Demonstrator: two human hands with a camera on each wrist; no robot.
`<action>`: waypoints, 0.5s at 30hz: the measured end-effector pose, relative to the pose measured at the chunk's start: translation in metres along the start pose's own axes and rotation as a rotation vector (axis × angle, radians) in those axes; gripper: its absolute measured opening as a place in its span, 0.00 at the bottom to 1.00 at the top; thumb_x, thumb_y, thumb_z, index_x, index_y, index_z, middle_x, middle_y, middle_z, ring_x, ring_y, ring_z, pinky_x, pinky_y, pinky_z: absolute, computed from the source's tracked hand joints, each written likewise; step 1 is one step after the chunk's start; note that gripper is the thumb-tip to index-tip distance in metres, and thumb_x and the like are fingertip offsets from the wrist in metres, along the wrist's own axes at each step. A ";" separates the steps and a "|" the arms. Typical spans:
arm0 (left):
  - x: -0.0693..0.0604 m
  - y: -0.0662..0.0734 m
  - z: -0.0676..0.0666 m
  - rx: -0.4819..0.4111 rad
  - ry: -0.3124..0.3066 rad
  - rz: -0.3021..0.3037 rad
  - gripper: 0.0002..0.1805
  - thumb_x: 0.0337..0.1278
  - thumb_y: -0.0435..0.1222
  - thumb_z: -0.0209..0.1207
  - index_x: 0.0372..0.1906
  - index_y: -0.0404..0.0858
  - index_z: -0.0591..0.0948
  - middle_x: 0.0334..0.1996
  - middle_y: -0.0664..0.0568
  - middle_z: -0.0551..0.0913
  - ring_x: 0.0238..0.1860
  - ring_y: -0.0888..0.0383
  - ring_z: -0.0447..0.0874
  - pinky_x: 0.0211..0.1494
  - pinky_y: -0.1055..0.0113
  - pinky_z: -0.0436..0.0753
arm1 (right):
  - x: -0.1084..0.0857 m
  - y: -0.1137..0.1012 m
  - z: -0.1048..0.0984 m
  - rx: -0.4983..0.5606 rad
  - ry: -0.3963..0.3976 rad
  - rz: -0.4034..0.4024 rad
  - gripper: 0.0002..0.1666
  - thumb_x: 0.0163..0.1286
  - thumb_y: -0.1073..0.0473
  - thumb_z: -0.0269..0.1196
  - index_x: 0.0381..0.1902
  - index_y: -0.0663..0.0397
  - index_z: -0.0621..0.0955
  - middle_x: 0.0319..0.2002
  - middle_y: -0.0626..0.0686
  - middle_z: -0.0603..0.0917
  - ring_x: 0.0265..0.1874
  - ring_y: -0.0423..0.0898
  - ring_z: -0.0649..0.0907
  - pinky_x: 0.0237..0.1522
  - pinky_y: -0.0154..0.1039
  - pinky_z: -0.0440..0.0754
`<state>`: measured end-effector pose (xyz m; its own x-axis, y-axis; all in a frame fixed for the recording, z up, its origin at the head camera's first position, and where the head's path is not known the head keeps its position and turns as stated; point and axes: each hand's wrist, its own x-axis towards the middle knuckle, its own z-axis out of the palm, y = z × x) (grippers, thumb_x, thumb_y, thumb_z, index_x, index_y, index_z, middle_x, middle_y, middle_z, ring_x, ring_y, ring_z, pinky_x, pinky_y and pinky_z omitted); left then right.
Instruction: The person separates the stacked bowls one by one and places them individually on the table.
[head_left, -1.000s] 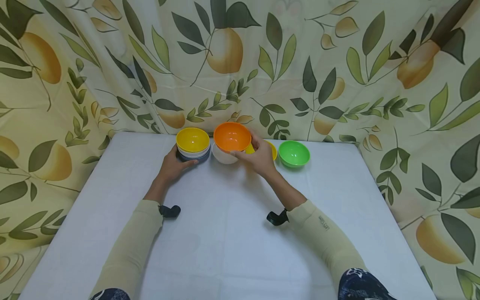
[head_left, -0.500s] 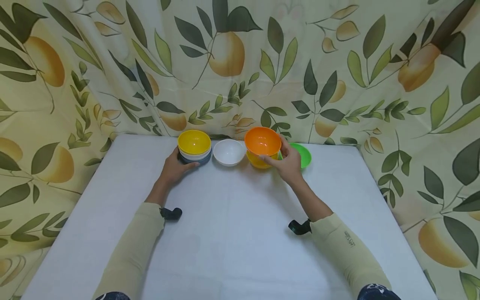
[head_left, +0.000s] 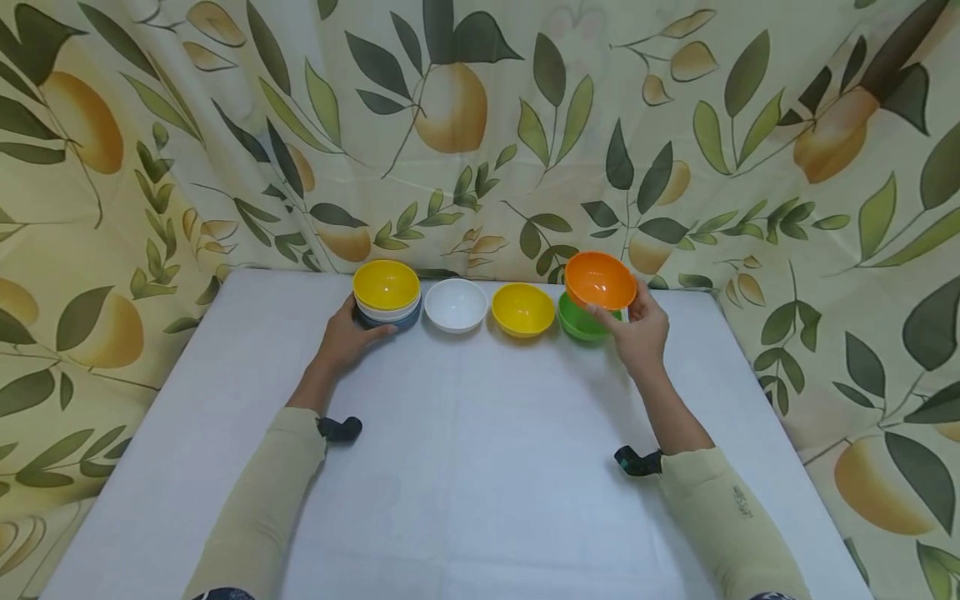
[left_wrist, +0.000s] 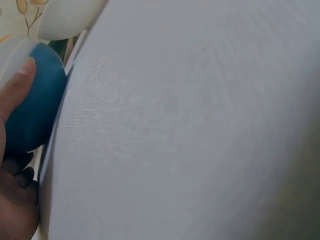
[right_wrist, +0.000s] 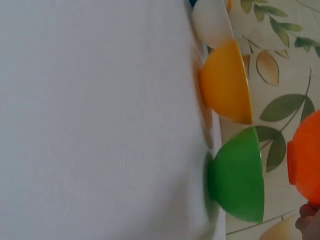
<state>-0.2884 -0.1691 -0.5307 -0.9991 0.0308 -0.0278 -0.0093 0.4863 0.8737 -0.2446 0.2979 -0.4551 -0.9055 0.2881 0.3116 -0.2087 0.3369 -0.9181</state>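
Observation:
My right hand (head_left: 642,333) pinches an orange bowl (head_left: 600,281) by its side and holds it raised above the green bowl (head_left: 581,323). In the right wrist view a gap shows between the orange bowl (right_wrist: 309,157) and the green bowl (right_wrist: 237,175). My left hand (head_left: 347,337) grips the side of a stack at the left, its thumb across the front of the blue bowl (left_wrist: 42,100). On top of that stack sits a yellow bowl (head_left: 386,285), with a white bowl (head_left: 388,316) between it and the blue one.
Between the stack and the green bowl stand a separate white bowl (head_left: 456,306) and another yellow bowl (head_left: 522,310), in a row along the back of the white-covered table (head_left: 465,467). A fruit-patterned curtain (head_left: 480,200) hangs right behind the row.
My right hand has carried the orange bowl rightward, from above the separate white bowl, past the yellow bowl, to above the green bowl. The left hand stays on the stack.

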 end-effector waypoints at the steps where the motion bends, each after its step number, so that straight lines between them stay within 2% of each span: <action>1: 0.000 0.000 0.000 0.000 -0.001 -0.003 0.63 0.54 0.50 0.79 0.86 0.41 0.51 0.83 0.42 0.55 0.83 0.44 0.49 0.84 0.46 0.49 | 0.001 0.003 -0.005 -0.006 0.026 0.000 0.49 0.64 0.60 0.78 0.79 0.55 0.69 0.74 0.53 0.75 0.75 0.46 0.71 0.77 0.41 0.64; 4: 0.001 0.000 0.000 0.001 -0.002 -0.015 0.62 0.55 0.50 0.78 0.86 0.41 0.51 0.83 0.43 0.54 0.83 0.44 0.49 0.84 0.45 0.49 | 0.006 0.014 -0.018 -0.005 0.096 0.012 0.47 0.64 0.61 0.78 0.78 0.54 0.70 0.73 0.52 0.76 0.74 0.44 0.71 0.78 0.39 0.62; 9: 0.000 0.001 0.000 0.011 -0.004 -0.033 0.63 0.56 0.50 0.78 0.86 0.41 0.49 0.84 0.43 0.53 0.83 0.44 0.47 0.84 0.45 0.48 | 0.011 0.033 -0.037 -0.003 0.189 0.093 0.45 0.64 0.58 0.78 0.76 0.54 0.73 0.72 0.51 0.77 0.73 0.43 0.72 0.77 0.36 0.63; 12: 0.000 0.001 0.000 0.017 -0.005 -0.038 0.63 0.55 0.51 0.78 0.86 0.41 0.49 0.84 0.42 0.53 0.83 0.44 0.47 0.84 0.45 0.48 | 0.011 0.041 -0.045 -0.006 0.227 0.146 0.44 0.64 0.56 0.79 0.75 0.53 0.74 0.72 0.50 0.78 0.73 0.42 0.72 0.77 0.35 0.62; 15: 0.001 0.001 0.000 0.021 -0.003 -0.039 0.63 0.55 0.50 0.78 0.86 0.41 0.50 0.84 0.42 0.53 0.83 0.44 0.48 0.84 0.45 0.49 | 0.009 0.048 -0.050 -0.020 0.244 0.164 0.43 0.64 0.55 0.79 0.74 0.53 0.75 0.70 0.50 0.79 0.72 0.42 0.73 0.77 0.35 0.62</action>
<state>-0.2892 -0.1689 -0.5300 -0.9979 0.0138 -0.0630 -0.0474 0.5050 0.8618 -0.2448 0.3613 -0.4839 -0.8103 0.5465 0.2115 -0.0577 0.2847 -0.9569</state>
